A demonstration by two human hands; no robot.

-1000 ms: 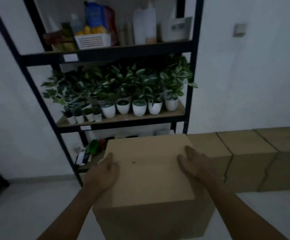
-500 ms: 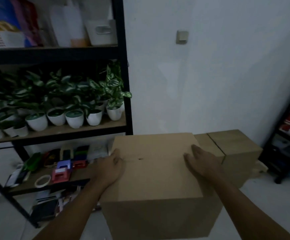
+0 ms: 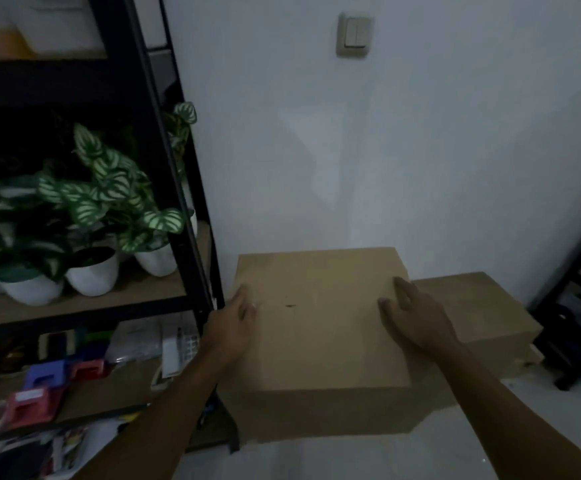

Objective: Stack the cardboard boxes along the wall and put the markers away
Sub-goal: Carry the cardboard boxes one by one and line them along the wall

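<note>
Head view: left hand (image 3: 234, 322) and right hand (image 3: 417, 317) rest flat (fingers straight) on the cardboard box (image 3: 320, 344).

**Two brown boxes along the wall**

We saw the near cardboard box (image 3: 320, 327) as plain brown, closed, and standing upright and square. One small dark mark sat near the middle of its top. Its far edge met the white wall (image 3: 420, 150), and its left side stood just beside the black shelf post (image 3: 192, 258). Our left hand (image 3: 233, 327) lay against its upper left edge, and our right hand (image 3: 417, 317) lay flat on the top near the right edge. We could not tell what it stood on. The second cardboard box (image 3: 483, 306), also brown and closed, sat lower, against the wall to its right.
</note>
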